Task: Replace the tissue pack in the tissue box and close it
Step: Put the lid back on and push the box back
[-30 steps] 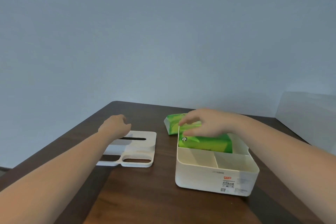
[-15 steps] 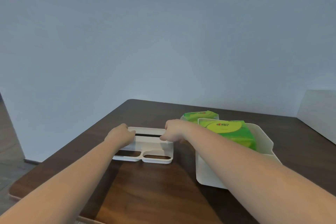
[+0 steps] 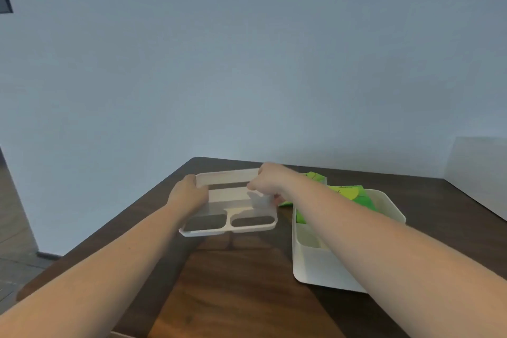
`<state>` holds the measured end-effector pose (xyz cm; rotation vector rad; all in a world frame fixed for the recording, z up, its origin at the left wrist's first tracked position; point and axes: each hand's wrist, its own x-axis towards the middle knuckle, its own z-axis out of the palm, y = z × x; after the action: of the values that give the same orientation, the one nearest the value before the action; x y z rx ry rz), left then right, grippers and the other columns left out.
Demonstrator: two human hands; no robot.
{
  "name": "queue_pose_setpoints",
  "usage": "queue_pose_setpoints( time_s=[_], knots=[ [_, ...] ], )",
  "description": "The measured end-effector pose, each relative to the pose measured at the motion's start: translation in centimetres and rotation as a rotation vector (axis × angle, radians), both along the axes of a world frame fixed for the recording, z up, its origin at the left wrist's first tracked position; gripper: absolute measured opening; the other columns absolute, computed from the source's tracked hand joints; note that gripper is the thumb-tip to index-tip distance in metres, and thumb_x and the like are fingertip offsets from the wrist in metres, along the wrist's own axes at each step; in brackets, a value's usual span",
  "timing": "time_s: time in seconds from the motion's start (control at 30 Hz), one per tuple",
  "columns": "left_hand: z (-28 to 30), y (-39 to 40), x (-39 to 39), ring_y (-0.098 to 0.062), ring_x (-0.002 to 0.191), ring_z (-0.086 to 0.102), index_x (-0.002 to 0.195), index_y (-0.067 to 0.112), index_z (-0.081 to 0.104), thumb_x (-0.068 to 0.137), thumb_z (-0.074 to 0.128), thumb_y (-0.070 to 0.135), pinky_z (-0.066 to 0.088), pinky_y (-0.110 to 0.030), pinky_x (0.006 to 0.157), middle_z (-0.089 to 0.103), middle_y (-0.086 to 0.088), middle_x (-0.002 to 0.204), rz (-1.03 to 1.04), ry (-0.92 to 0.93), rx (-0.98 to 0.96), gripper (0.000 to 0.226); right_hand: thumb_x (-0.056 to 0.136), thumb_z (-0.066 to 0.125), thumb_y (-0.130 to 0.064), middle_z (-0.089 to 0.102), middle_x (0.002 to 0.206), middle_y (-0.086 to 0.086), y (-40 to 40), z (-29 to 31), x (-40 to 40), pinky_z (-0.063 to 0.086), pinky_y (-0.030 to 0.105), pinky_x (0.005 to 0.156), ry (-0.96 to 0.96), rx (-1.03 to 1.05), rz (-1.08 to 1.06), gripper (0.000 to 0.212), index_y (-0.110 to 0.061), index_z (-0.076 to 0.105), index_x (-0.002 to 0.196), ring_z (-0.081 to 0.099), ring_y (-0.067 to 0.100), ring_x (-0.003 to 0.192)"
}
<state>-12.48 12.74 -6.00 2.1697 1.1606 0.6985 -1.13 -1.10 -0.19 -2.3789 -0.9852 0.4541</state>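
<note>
White plastic lid (image 3: 233, 203) sits between your two hands, raised off the dark wooden table (image 3: 233, 296) and tilted, its far edge higher. Your left hand (image 3: 188, 195) is closed on the lid's left edge. Your right hand (image 3: 270, 181) is closed on the right edge, fingers curled over the top by the long slot. To the right of that grip, the white tissue box (image 3: 315, 263) stands open on the table, a green tissue pack (image 3: 356, 196) inside its far compartment. A second green pack (image 3: 315, 177) lies just beyond the box, partly hidden by your right forearm.
</note>
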Motion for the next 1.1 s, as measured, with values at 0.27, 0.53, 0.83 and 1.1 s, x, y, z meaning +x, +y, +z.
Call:
queue_pose_setpoints(
  time_s=[0.27,0.53,0.83,1.1],
  knots=[
    [4.7,-4.6,3.3,-0.025,0.064,0.034,0.063,0.015,0.038,0.082,0.052,0.021,0.027,-0.028,0.057,0.035,-0.004,0.063,-0.133,-0.188,-0.053,0.025,0.085,0.056,-0.001,0.042,0.058,0.009,-7.3,6.0,3.8,0.032,0.022,0.045,-0.121,0.125,-0.194,0.031,-0.008,0.042,0.058,0.038,0.02,0.047],
    [5.4,-11.2,8.3,-0.023,0.065,0.031,0.061,0.012,0.04,0.071,0.046,0.004,0.027,-0.032,0.057,0.035,-0.008,0.063,-0.238,-0.234,-0.212,0.014,0.079,0.062,-0.001,0.045,0.06,0.011,-15.9,4.4,8.0,0.032,0.022,0.043,-0.119,-0.007,-0.389,0.02,-0.003,0.049,0.064,0.044,0.023,0.05],
    [2.3,-14.0,11.1,-0.025,0.069,0.054,0.084,0.009,0.066,0.087,0.048,0.017,0.042,-0.028,0.063,0.063,-0.006,0.074,-0.246,-0.047,-0.113,0.019,0.088,0.057,-0.015,0.048,0.069,0.009,-19.5,1.0,10.0,0.032,0.025,0.045,-0.116,-0.094,-0.447,0.019,-0.005,0.053,0.073,0.044,0.021,0.056],
    [1.6,-13.4,11.8,-0.022,0.069,0.054,0.083,0.007,0.067,0.085,0.047,0.011,0.038,-0.024,0.053,0.067,-0.01,0.086,-0.188,-0.099,-0.114,0.021,0.095,0.049,-0.016,0.059,0.099,0.013,-18.2,-0.8,10.2,0.044,0.028,0.073,-0.163,-0.179,-0.429,0.029,0.001,0.063,0.114,0.056,0.028,0.087]
  ],
)
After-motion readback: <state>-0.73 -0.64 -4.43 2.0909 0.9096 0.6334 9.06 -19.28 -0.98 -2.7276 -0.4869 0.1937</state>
